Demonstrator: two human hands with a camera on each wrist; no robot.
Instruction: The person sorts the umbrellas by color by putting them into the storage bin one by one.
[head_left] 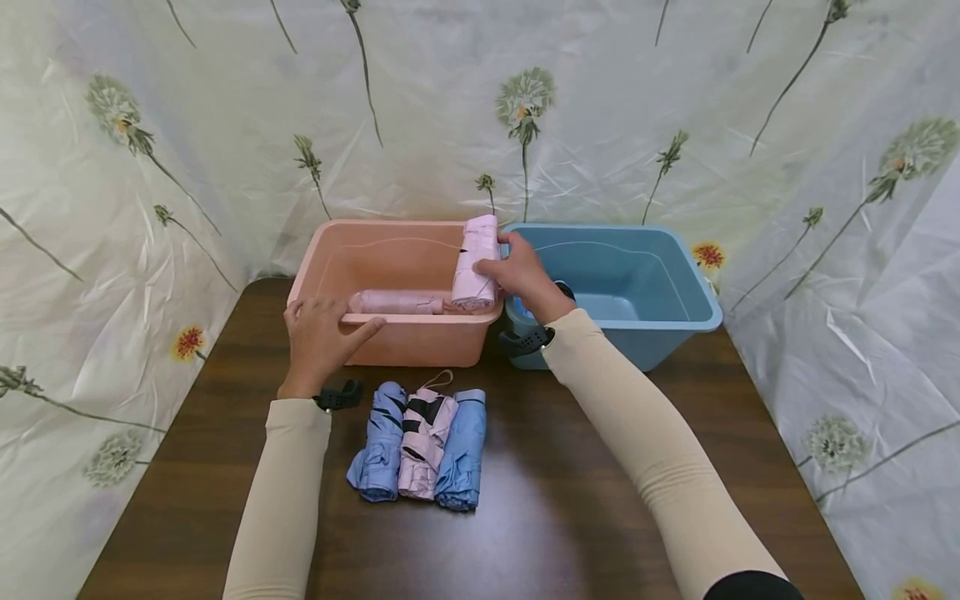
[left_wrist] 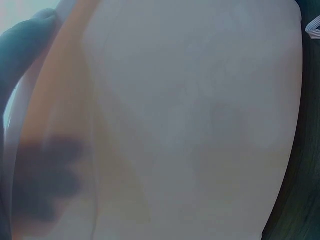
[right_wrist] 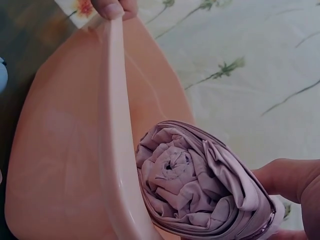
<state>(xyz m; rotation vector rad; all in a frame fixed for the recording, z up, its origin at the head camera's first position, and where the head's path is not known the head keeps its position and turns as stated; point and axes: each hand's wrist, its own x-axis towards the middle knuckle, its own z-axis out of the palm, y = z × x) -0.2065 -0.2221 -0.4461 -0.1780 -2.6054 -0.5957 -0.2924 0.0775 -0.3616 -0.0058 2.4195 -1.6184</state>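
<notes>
My right hand [head_left: 525, 275] holds a folded pink umbrella [head_left: 474, 258] over the right end of the orange bin [head_left: 420, 343]. In the right wrist view, the rolled end of this umbrella [right_wrist: 185, 175] sits close beside the bin's rim. Another pink umbrella [head_left: 397, 302] lies inside that bin along its front wall. My left hand [head_left: 318, 337] grips the front rim near the left corner. Through the bin's wall, the left wrist view shows dark finger shapes, with the thumb [left_wrist: 25, 45] on the near side.
A blue bin [head_left: 615, 325] stands right of the orange one; something blue inside is partly hidden by my right hand. On the brown table [head_left: 570, 533] lie three folded umbrellas: blue [head_left: 384, 442], pink [head_left: 427, 429] and blue [head_left: 461, 450]. Flower-patterned sheeting [head_left: 420, 108] surrounds the table.
</notes>
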